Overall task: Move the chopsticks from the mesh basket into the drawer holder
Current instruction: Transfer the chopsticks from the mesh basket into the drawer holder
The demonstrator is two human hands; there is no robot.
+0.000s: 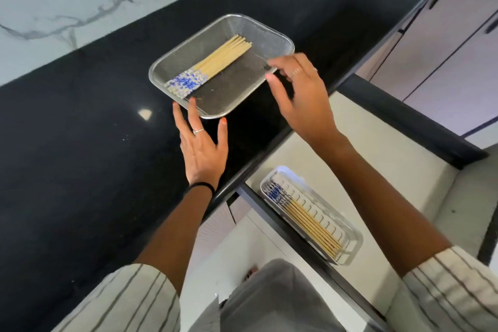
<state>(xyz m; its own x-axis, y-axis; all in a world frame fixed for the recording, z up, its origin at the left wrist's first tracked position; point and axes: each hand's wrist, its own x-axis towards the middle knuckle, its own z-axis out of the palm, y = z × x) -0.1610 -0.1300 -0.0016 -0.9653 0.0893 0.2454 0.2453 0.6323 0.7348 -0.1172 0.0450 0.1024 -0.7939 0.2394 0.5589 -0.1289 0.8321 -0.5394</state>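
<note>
chopsticks bundled in mesh basket on black table. left hand grip open, fingertips at near rim, likely steadying. right hand grip open, empty, over right rim. drawer holder partly filled.

Black glossy countertop carrying a mesh basket near its front edge, basket sitting flat. Chopsticks lying bundled inside basket, blue patterned ends pointing near-left. Open drawer below counter edge, pale floor holding a holder tray against its left wall, more chopsticks lying in it.
</note>
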